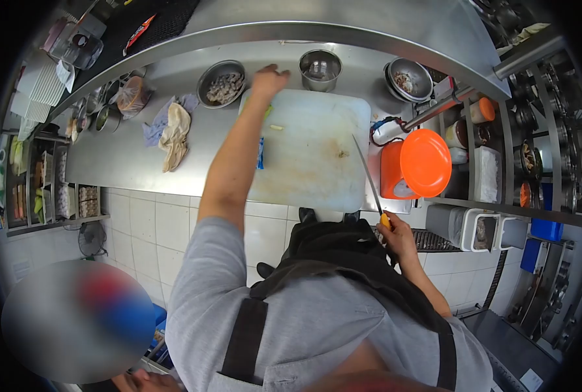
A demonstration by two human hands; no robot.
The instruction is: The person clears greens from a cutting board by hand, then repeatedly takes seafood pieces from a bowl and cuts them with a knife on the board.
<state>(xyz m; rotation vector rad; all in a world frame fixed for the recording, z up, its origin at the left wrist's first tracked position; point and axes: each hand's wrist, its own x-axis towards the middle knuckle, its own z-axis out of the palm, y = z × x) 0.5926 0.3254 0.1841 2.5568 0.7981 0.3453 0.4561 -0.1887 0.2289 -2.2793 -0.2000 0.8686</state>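
My right hand point(400, 236) is closed around the yellow handle of a long knife point(367, 171). The blade points up along the right side of a white cutting board point(317, 157). My left hand point(271, 80) reaches past the board's far left corner, between a metal bowl point(221, 64) of pale chopped pieces and a metal pot point(320, 69). Its fingers bend away from me, and I cannot see whether they hold anything. On the board lie a small pale green piece point(276, 127) and a dark scrap point(343, 154). A blue packet point(260, 153) rests at the left edge, beside my forearm.
An orange container with a round orange lid point(425, 163) stands right of the board. Stacked metal bowls point(409, 80) sit behind it. Crumpled cloths point(173, 134) lie on the left counter. A steel shelf edge point(304, 30) crosses above. Another person is at lower left.
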